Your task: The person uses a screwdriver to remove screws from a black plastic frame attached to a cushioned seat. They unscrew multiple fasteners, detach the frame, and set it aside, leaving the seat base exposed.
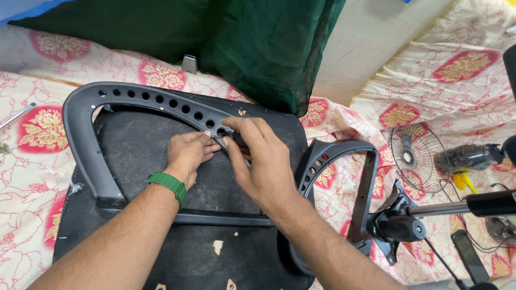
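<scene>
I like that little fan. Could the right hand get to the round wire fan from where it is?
Probably yes: the right hand is on the black armrest, and only floral cloth and another armrest lie before the fan.

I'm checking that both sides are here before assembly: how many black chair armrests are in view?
2. One armrest lies on the black seat base under both hands; the second armrest lies to its right on the floral cloth, partly hidden by the right forearm.

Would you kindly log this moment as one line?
left hand: on armrest | right hand: pinching armrest | seat base: underneath
</scene>
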